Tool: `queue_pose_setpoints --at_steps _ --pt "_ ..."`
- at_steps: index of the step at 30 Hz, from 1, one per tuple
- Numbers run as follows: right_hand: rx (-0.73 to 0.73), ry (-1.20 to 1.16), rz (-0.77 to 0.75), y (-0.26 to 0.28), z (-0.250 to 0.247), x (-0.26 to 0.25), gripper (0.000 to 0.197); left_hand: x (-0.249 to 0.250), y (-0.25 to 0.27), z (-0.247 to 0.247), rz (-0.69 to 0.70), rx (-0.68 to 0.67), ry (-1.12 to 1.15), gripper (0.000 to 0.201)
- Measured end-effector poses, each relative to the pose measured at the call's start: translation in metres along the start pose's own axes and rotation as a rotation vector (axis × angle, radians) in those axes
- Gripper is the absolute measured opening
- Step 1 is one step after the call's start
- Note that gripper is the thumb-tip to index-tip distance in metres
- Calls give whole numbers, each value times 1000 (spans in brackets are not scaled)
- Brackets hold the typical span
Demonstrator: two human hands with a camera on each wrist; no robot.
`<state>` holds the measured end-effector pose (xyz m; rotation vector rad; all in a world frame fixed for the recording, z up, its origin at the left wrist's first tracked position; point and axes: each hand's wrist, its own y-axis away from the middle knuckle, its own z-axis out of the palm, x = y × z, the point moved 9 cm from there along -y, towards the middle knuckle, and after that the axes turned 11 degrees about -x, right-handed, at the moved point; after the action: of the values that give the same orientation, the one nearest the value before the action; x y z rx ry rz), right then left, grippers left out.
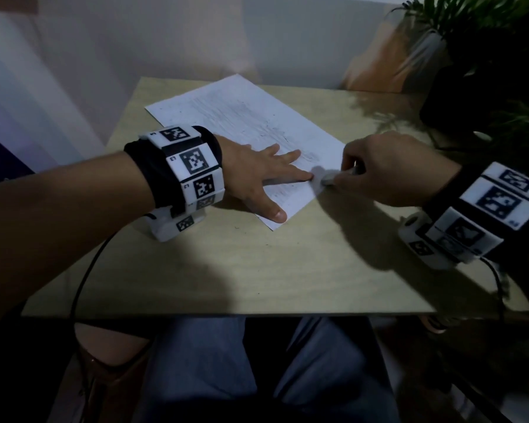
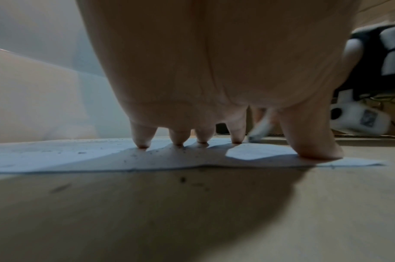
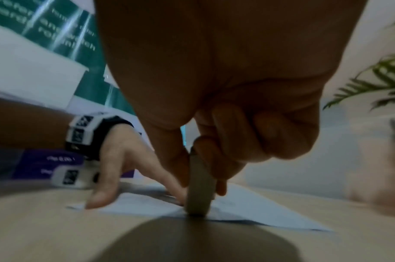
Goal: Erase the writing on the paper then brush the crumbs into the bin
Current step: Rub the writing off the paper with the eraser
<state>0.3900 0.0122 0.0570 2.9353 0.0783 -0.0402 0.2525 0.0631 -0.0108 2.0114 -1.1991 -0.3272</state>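
Observation:
A white sheet of paper (image 1: pixel 245 117) with faint grey pencil marks lies askew on the wooden table (image 1: pixel 257 264). My left hand (image 1: pixel 266 175) presses flat on the sheet's near end, fingers spread and straight; its fingertips (image 2: pixel 178 143) touch the paper (image 2: pixel 57 156). My right hand (image 1: pixel 382 169) pinches a pale eraser (image 1: pixel 329 180) between thumb and fingers. The eraser (image 3: pixel 200 191) stands on end on the paper (image 3: pixel 248 212) near its right edge, just beyond my left index finger. Dark crumbs (image 2: pixel 134 155) speckle the sheet and table. No bin is in view.
A potted plant (image 1: pixel 483 56) in a dark pot stands at the table's far right corner. A wall runs behind the table. A purple box (image 3: pixel 46 164) lies to the left. My knees are under the table's front edge.

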Motion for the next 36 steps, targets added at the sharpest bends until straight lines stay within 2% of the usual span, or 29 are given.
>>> queue_pose_setpoints --at_steps 1,3,6,8,10,12,14,17,20,23,25,28,30,33,36 --pt "45 57 18 1 0 -1 41 0 0 0 0 1 0 91" --pt "67 74 -41 8 7 -18 36 -1 -1 0 5 6 7 91" --pt "-71 -41 -141 16 13 -37 37 -1 -1 0 11 9 17 91" --pt "-132 -93 -92 10 8 -23 44 0 -1 0 8 4 10 91" --pt "-102 -59 -12 1 1 -3 49 0 -1 0 3 2 2 91" --pt "-38 59 38 -1 0 -1 43 0 -1 0 -1 4 -4 91" --pt "16 144 -17 5 5 -22 35 0 -1 0 1 11 -1 91" --pt "-26 41 -167 12 10 -51 27 0 -1 -1 8 22 3 92" --pt "-112 -71 -111 -1 5 -31 34 -1 -1 -1 9 18 11 92" --pt "-36 22 6 -9 -1 -5 32 -1 -1 1 -5 10 -5 92" --pt "-8 23 -48 -4 2 -13 32 -1 -1 0 -7 28 -4 87" --pt "-122 -113 -191 4 13 -34 30 0 0 -2 9 60 32 77" --pt "-137 -174 -160 4 11 -25 34 1 0 -2 9 58 35 76" --pt "-41 -138 -92 1 0 -2 51 4 3 -5 9 81 19 77" --pt "-22 -132 -79 0 4 2 45 4 4 -8 25 109 37 75"
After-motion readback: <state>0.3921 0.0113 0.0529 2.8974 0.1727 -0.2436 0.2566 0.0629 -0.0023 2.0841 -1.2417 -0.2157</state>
